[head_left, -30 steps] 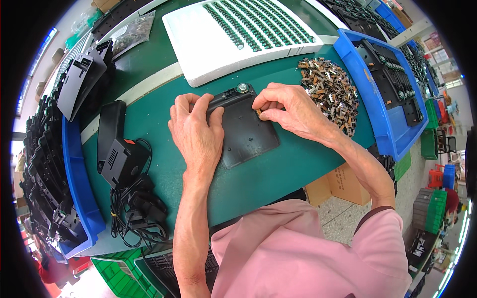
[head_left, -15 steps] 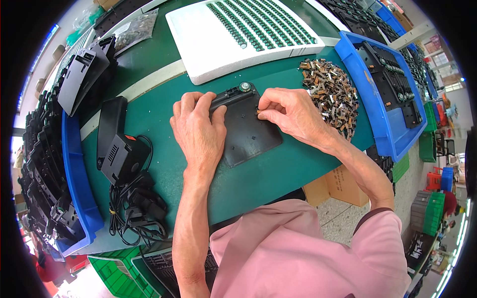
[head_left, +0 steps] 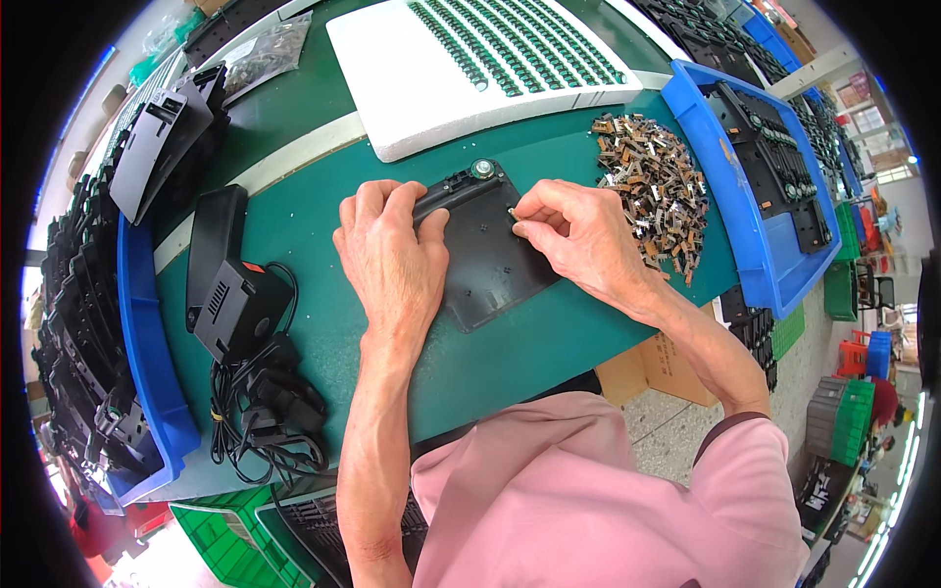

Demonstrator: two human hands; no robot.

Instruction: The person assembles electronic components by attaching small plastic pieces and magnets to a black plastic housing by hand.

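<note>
A flat black plastic panel (head_left: pixel 495 260) lies on the green work mat (head_left: pixel 323 363), with a round silver button-like piece (head_left: pixel 483 170) at its far edge. My left hand (head_left: pixel 394 250) is closed over the panel's left side, fingers at its far left edge and thumb on its face. At the panel's right edge, my right hand (head_left: pixel 578 230) is pinched, thumb against forefinger. A tiny part seems to be between those fingertips, too covered to name. Just beyond this hand lies a heap of small brown-and-silver metal parts (head_left: pixel 655 186).
A white foam tray (head_left: pixel 392 88) with rows of small green-and-silver parts lies at the far side. Blue bins (head_left: pixel 750 245) with black panels flank the mat. On the left stand a black corded device (head_left: pixel 240 304), its bundled cables (head_left: pixel 265 421) and a clear bag (head_left: pixel 270 59).
My right hand has shifted slightly, still pinched at the panel's right edge. A brownish bit seen at its fingertips before is less visible now. My left hand stays on the panel.
</note>
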